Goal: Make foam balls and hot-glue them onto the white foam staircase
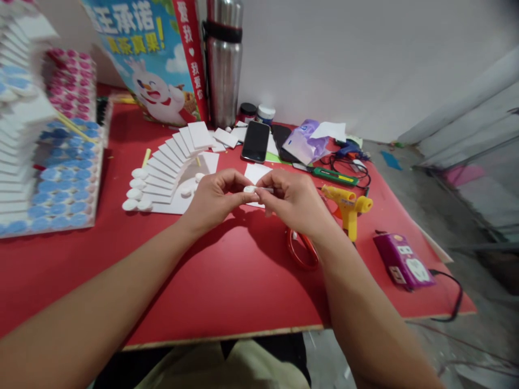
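Note:
Between both hands, above the red table (pixel 243 275), is a small white oval piece (pixel 250 189). My left hand (pixel 214 197) pinches its left side between thumb and fingers. My right hand (pixel 290 197) is closed on its right side, and a thin pale strip shows by the fingertips. Under the hands a white card (pixel 256 173) lies partly covered. To the left a curved white staircase model (pixel 166 167) stands on a white base, with several white ovals (pixel 135 193) stacked beside it. Orange-handled scissors (pixel 302 254) lie under my right wrist, partly hidden.
A yellow glue gun (pixel 348 208), green-handled tool (pixel 334 175) and purple power box (pixel 403 262) lie on the right. Behind are a phone (pixel 255 141), a steel flask (pixel 224 65) and a printed bag (pixel 150 59). A larger stair model (pixel 20 156) stands far left.

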`<state>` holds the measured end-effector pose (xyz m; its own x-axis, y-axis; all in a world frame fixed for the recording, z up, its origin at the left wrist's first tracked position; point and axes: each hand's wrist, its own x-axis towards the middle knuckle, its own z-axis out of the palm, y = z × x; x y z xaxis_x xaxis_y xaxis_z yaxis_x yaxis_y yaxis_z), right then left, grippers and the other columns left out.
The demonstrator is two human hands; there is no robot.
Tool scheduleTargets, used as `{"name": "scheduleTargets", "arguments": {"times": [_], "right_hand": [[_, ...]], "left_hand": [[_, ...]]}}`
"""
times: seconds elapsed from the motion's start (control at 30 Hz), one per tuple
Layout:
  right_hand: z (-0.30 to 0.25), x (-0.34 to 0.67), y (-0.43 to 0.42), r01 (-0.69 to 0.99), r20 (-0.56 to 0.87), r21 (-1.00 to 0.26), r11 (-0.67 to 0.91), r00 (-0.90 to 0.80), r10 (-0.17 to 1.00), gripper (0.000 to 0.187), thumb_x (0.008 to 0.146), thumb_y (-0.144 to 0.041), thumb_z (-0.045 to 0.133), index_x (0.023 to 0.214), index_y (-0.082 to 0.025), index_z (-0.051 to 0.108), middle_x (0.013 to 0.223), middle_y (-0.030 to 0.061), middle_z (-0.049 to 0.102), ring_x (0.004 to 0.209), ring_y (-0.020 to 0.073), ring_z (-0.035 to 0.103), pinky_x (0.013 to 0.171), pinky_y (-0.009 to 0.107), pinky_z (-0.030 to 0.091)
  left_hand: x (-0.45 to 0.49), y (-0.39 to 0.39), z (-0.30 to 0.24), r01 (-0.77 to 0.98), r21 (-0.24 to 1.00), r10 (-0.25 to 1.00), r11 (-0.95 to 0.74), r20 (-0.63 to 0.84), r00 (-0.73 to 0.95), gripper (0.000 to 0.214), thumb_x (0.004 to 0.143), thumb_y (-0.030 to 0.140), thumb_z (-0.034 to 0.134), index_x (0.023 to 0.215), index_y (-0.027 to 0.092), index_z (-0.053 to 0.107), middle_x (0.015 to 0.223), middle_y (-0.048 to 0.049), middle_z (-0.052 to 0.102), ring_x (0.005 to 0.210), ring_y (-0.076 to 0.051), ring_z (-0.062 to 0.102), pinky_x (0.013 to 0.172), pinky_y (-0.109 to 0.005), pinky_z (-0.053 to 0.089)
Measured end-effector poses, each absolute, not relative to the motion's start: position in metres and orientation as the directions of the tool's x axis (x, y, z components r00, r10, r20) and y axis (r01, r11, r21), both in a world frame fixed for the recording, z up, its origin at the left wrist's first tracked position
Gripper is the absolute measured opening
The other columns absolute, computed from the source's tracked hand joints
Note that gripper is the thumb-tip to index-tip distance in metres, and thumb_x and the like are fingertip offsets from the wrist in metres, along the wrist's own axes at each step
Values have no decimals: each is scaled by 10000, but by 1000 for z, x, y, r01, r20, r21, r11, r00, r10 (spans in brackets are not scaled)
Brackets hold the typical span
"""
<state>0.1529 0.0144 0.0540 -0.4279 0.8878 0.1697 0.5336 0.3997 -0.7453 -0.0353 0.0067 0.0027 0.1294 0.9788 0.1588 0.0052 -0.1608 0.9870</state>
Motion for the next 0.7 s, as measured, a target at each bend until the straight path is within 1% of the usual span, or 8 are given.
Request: {"name": "scheduleTargets", "arguments": {"times": [0.1,0.2,0.27,0.37,0.5,0.63,0.7], "right_hand": [[55,154,14,482,125,-799,359,-452,883,107,924,-243,627,843,-186,668,667,4,678,572,147,648,615,291,469],[54,154,14,463,120,-808,364,-476,871,93,925,-229,634,851,-194,677,651,1,684,589,164,676,637,303,493],[53,155,14,466,130,-804,370,-470,873,89,918,-217,639,842,-195,681,649,0,686,585,168,683,642,309,501],[53,154,14,488,147,-788,377,-444,884,99,908,-205,644,817,-193,682,653,5,693,579,170,690,639,311,503],[53,153,13,502,130,-780,374,-455,881,110,913,-215,639,818,-194,689,640,8,693,584,167,680,615,300,494],[50,154,15,472,101,-808,354,-480,871,94,915,-231,653,845,-189,700,674,15,715,590,154,674,604,284,500],[48,155,17,444,90,-832,333,-484,871,94,914,-244,658,842,-193,690,674,13,715,603,159,688,615,287,517]], "left_hand": [[-35,6,3,31,982,975,-188,183,125,254,746,367,855,811,170,708,806,-39,727,762,-179,664,710,-296,520],[-35,6,3,74,973,971,-219,209,114,249,739,351,861,774,178,686,760,-18,699,696,-148,607,658,-274,471],[-35,6,4,82,971,970,-223,212,121,249,741,347,861,766,181,677,736,-7,683,661,-134,575,632,-269,447],[-34,6,6,70,975,970,-212,201,139,261,739,356,862,765,181,670,730,-8,675,653,-136,574,617,-272,435],[-32,4,8,48,987,980,-151,143,140,301,713,374,877,745,188,642,686,4,652,612,-135,571,574,-270,423],[-31,3,8,62,990,986,-128,121,118,299,686,337,888,738,193,631,667,18,610,607,-128,545,559,-263,409],[-31,4,7,70,986,983,-152,143,117,267,681,296,883,796,199,662,678,30,583,611,-119,522,561,-257,403]]}}
